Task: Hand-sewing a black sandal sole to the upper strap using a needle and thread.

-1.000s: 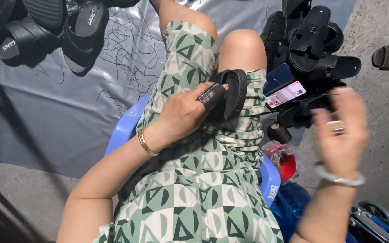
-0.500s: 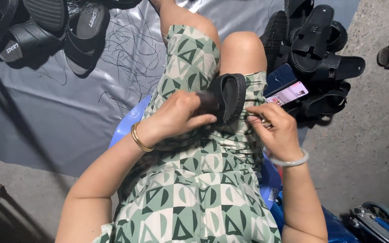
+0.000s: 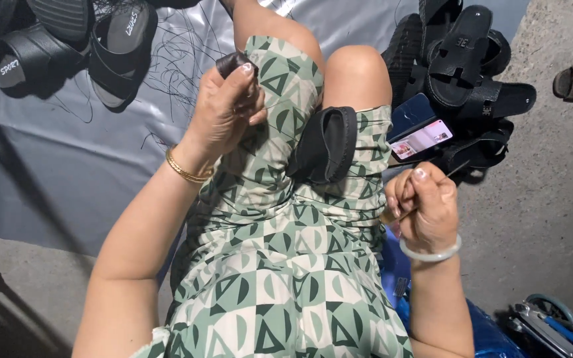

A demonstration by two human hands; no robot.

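While the person sat in a green patterned dress [image 3: 280, 278], the left hand [image 3: 227, 109] was up at about ten o'clock from the lap. Its fingers were closed around a small dark piece [image 3: 233, 63], which poked out just above the fingertips at twelve o'clock from the hand. A thin gold bangle [image 3: 187, 172] sat on that wrist.

A black sandal strap [image 3: 326, 146] lay on the lap, just below the bare knee [image 3: 356, 73]. It was at about four o'clock from the left hand and not touching it. It was at about ten o'clock from the right hand [image 3: 422, 205], close by but apart.

The right hand was curled into a fist. It was closed on a small thing [image 3: 387, 216] with a tan tip showing at nine o'clock from the fist. I could not tell what that thing was. A pale bracelet [image 3: 432, 252] sat on that wrist.

A phone [image 3: 422, 136] with a lit screen rested at twelve o'clock from the right hand, against a pile of black sandals [image 3: 472, 59]. More sandals [image 3: 67, 40] lay on a grey sheet [image 3: 48, 159] at nine o'clock from the left hand. Some tools [image 3: 552, 325] lay at four o'clock from the right hand.
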